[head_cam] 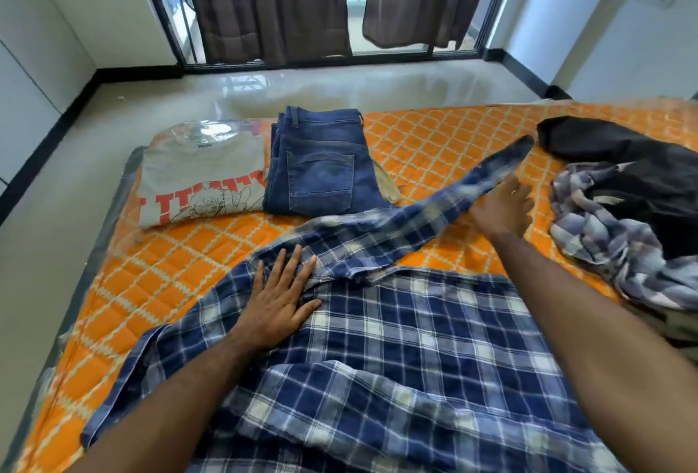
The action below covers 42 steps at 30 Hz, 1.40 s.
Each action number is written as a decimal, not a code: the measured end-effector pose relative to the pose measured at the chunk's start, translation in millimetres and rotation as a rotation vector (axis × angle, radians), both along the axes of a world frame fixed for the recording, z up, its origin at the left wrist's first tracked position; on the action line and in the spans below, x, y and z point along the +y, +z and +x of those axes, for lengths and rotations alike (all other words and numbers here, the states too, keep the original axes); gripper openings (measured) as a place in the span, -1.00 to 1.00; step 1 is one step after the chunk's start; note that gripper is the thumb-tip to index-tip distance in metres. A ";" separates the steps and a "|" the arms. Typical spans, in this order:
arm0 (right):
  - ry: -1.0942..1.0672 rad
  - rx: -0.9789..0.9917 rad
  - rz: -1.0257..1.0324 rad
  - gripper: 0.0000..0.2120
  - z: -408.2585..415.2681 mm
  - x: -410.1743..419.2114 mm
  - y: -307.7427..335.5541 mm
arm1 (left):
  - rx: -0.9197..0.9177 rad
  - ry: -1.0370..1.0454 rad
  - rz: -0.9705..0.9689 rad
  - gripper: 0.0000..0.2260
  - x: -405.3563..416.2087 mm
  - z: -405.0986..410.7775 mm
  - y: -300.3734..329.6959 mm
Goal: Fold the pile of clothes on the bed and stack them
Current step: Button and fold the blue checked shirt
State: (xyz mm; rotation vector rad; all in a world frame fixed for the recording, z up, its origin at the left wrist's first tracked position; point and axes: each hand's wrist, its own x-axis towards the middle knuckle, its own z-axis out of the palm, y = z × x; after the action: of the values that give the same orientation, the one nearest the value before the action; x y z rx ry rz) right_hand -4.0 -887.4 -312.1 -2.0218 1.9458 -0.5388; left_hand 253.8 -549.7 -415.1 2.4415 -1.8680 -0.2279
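Note:
A blue and white plaid shirt (396, 351) lies spread over the orange quilted bed (434, 140). My left hand (277, 300) presses flat on the shirt near its shoulder, fingers straight. One sleeve (445, 204) stretches up and to the right. My right hand (502, 208) is on that sleeve with fingers extended; whether it pinches the cloth is unclear. At the far left lie folded blue jeans (321, 162) and a folded grey printed T-shirt (200, 178), side by side.
An unfolded heap at the right holds a dark garment (623, 162) and a pale plaid garment (612, 242). The bed's left edge (113, 208) drops to a glossy tiled floor. Brown curtains (272, 0) hang over a sliding glass door beyond.

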 end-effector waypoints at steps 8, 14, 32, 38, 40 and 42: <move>0.613 0.271 0.394 -0.26 -63.7 27.3 -34.0 | -0.091 -0.173 0.057 -0.26 -33.5 -7.7 42.0; 0.864 0.534 0.440 -0.61 -103.5 15.0 -20.0 | -0.434 -0.979 0.010 -0.07 -110.0 -47.9 71.4; 0.752 0.541 0.148 -0.70 -201.6 35.2 -10.1 | -1.038 -0.642 0.464 -0.69 -127.3 -32.8 138.6; 0.656 0.487 0.005 -0.66 -224.7 72.4 12.5 | -1.063 -0.406 0.407 -0.84 -99.0 -54.4 151.3; 0.659 0.474 0.004 -0.64 -233.0 81.5 14.6 | -1.038 -0.333 0.385 -0.80 -85.7 -56.9 147.6; 0.701 0.453 0.035 -0.64 -243.9 97.1 13.9 | -0.979 -0.285 0.379 -0.74 -65.3 -64.9 146.9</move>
State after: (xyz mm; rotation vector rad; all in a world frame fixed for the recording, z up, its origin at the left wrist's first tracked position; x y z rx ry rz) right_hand -247.9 -790.3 -298.2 -2.7558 1.2495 0.1309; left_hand 188.9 -615.0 -268.2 2.7741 -2.7356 0.8410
